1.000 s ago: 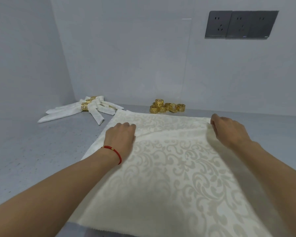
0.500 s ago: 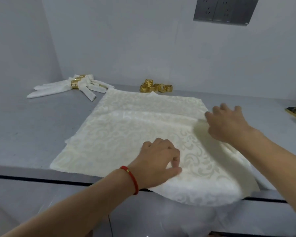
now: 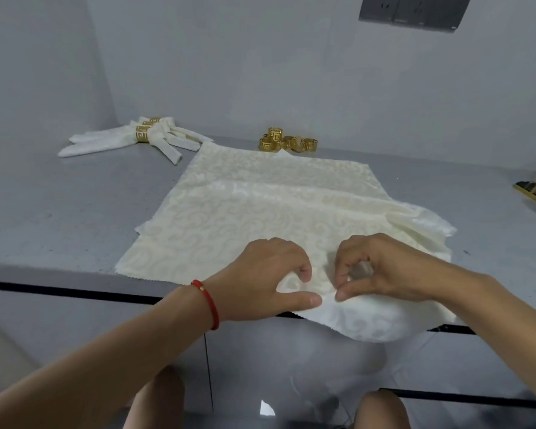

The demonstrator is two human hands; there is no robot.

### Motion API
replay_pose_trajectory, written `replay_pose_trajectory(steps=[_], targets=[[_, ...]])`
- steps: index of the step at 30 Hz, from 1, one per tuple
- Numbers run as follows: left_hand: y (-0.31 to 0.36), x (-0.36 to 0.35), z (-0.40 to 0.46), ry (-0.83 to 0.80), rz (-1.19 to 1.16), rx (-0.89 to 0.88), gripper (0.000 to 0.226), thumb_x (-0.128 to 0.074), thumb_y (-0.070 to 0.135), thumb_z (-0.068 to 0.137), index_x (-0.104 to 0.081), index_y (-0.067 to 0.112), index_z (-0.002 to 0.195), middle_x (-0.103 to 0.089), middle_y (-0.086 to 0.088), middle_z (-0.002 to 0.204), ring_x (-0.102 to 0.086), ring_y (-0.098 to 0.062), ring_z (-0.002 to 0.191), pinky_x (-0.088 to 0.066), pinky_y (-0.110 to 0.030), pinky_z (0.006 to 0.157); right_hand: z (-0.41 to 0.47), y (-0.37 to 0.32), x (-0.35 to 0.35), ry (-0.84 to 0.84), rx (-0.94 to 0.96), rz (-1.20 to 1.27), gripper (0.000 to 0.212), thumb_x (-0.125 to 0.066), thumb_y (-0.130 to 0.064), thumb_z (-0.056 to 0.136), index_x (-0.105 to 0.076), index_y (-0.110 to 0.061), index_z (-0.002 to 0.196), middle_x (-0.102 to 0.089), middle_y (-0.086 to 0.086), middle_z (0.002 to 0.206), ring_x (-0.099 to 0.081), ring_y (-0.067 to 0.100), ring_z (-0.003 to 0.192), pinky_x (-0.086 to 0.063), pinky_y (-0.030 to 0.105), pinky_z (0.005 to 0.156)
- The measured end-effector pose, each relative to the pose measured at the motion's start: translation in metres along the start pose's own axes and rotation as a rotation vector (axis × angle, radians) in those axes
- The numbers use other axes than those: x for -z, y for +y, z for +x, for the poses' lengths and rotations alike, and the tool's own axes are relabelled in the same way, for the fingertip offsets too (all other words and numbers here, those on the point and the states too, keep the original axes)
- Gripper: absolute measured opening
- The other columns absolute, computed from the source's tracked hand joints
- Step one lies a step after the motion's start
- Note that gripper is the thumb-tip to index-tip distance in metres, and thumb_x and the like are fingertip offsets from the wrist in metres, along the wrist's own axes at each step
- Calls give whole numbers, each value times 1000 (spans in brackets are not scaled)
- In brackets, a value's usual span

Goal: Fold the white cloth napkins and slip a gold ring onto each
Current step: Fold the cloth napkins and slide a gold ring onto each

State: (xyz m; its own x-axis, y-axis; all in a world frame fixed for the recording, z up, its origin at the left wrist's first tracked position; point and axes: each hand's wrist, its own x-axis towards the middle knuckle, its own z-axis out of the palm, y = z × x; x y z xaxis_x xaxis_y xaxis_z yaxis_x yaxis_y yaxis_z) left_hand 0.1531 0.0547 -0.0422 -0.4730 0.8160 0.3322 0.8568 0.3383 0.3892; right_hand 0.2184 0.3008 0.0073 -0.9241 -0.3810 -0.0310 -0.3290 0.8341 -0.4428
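White damask napkin (image 3: 270, 205) lies on the grey counter (image 3: 59, 212), near edge overhanging. Our left hand (image 3: 270, 274) and right hand (image 3: 381, 267) each pinch that edge. We should gather even pleats, keeping both pinches level; gold rings (image 3: 287, 142) wait behind.

An open napkin (image 3: 260, 205) lies spread on the counter (image 3: 59, 212), its near edge hanging over the front. Behind it, at the wall, sits a cluster of rings (image 3: 287, 142). Far left lie the ringed napkins (image 3: 130, 139). Both hands, left (image 3: 270, 280) and right (image 3: 381, 267), rest side by side on the napkin's near edge.
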Motion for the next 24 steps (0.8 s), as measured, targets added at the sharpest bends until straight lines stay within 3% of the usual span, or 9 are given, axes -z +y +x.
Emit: replay_pose_trajectory(steps=[3, 5, 8, 11, 13, 15, 17, 21, 24], targets=[[5, 3, -10, 7, 57, 16, 68, -57, 78, 75, -55, 31, 124, -59, 18, 120, -53, -6, 113, -42, -38, 99, 3, -13, 5, 0, 2, 128, 17, -78, -41, 87, -73, -27, 79, -71, -10, 82, -65, 12, 78, -54, 32, 77], [9, 9, -13, -2, 47, 16, 83, -68, 71, 73, -41, 32, 141, -60, 16, 121, -56, -10, 109, -45, -36, 94, 11, -25, 5, 87, 37, 195, 24, -70, -40, 94, -69, -19, 81, -68, -3, 76, -60, 18, 69, -49, 33, 68], [10, 23, -13, 53, 23, 78, 74, -68, 44, 89, -26, 40, 149, -65, 9, 90, -60, -12, 78, -47, -33, 73, 26, -41, 0, 203, 36, 233, 27, -63, -45, 97, -68, -21, 85, -65, 9, 76, -52, 26, 65, -43, 37, 65], [-5, 44, -18, 98, -24, 187, 39, -59, 36, 95, -46, 47, 130, -59, 15, 67, -55, -5, 65, -47, -30, 67, 28, -50, 2, 70, -15, 85, 35, -57, -66, 89, -65, -44, 115, -69, -14, 94, -61, 2, 80, -51, 29, 77], [-16, 58, -20, 99, -37, 173, 12, -54, 35, 98, -62, 35, 107, -61, 14, 70, -55, -7, 65, -46, -30, 66, 21, -54, 2, -88, -35, 23, 67, -72, -70, 77, -42, -56, 136, -56, -31, 124, -55, -8, 111, -48, 20, 95], [-26, 66, -22, 98, -61, 184, 24, -50, 33, 103, -62, 22, 85, -60, 9, 71, -55, -10, 67, -44, -29, 65, 10, -57, -2, -146, -29, -14, 99, -87, -58, 68, -21, -64, 141, -36, -40, 139, -44, -8, 126, -43, 20, 103], [-33, 73, -22, 82, -83, 227, 37, -46, 35, 104, -50, 18, 72, -51, 10, 64, -48, -9, 60, -36, -24, 59, 2, -54, -8, -151, -35, -108, 110, -86, -48, 74, -4, -70, 143, -24, -40, 144, -46, 0, 128, -46, 26, 103], [-45, 89, -25, -33, -60, 250, 41, -44, 42, 103, -48, 17, 71, -45, 10, 61, -43, -6, 57, -34, -22, 56, -4, -44, -7, -60, -10, -147, 95, -76, -43, 89, -2, -73, 140, -17, -56, 133, -29, -32, 122, -36, 3, 97], [-49, 105, -29, -108, -70, 253, 43, -46, 46, 100, -48, 15, 70, -41, 8, 61, -40, -7, 56, -34, -26, 56, -7, -36, 0, 31, 17, -66, 52, -70, -47, 93, -41, -58, 135, -49, -39, 134, -50, -12, 124, -45, 15, 97]])
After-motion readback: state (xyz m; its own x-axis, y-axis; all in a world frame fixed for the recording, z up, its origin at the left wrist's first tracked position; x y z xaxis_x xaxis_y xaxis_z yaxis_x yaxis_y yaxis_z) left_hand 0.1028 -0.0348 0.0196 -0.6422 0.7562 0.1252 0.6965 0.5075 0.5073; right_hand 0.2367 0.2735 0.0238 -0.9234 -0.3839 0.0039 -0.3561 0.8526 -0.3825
